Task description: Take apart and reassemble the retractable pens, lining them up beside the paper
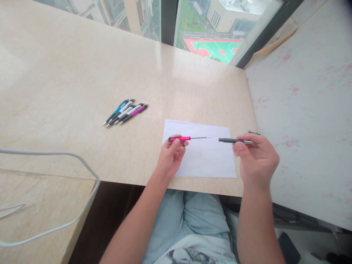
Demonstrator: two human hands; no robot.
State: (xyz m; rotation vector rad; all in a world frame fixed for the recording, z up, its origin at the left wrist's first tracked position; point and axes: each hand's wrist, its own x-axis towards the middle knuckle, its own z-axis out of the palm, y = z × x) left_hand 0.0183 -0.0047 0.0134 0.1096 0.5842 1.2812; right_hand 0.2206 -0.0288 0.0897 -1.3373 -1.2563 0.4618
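My left hand (173, 156) pinches the pink upper barrel of a pen (183, 139). Its thin ink refill (200, 137) sticks out to the right, with a spring round its front part. Across a small gap, my right hand (255, 156) holds the dark front barrel (229, 140) of a pen between thumb and fingers, its silver tip toward the palm. The barrel's dark end faces the refill, and the two parts are apart. Both are held above a white sheet of paper (206, 157) on the table.
Several click pens (125, 112) in blue, silver and purple lie side by side on the stone-look tabletop (68, 80). A white cable (82, 161) loops at the left. A flower-patterned wall (305, 110) bounds the right side, and a window (209, 29) the back.
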